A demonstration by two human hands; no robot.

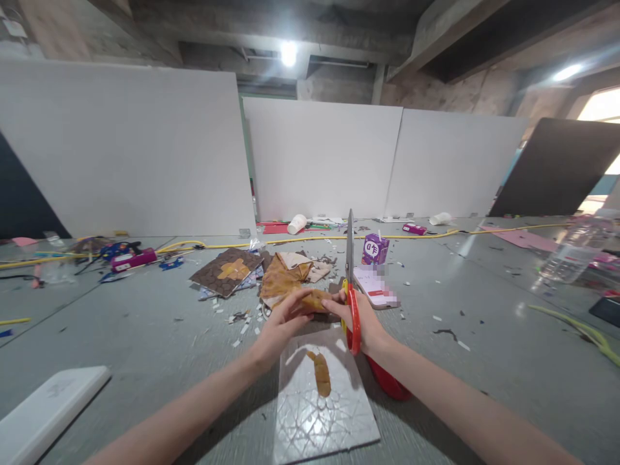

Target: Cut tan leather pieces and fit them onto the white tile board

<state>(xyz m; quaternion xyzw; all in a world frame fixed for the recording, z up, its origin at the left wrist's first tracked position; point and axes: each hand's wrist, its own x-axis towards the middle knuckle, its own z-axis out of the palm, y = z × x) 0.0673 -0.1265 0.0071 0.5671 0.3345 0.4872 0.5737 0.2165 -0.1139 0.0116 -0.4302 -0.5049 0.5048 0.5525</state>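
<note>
Both my hands meet over the far edge of a white board (329,420) with a cracked-line pattern. My left hand (290,315) pinches the left part of a small brown-yellow piece of cloth (314,300). Fingertips of my right hand (356,316) grip the same piece at its right end. Scissors (352,316) with red and yellow handles hang on my right hand, blades pointing up. On the board lies a narrow brown piece (321,374), apart from both hands. Just beyond my hands sits a crumpled heap of brown-yellow cloth (281,278).
A dark brown patterned square (225,271) lies left of the heap among scraps. Behind the scissors are a phone (375,287) and a purple drink carton (374,248). A white box-like object (48,413) lies near left, a plastic bottle (571,255) far right. A red object (390,381) lies under my right forearm.
</note>
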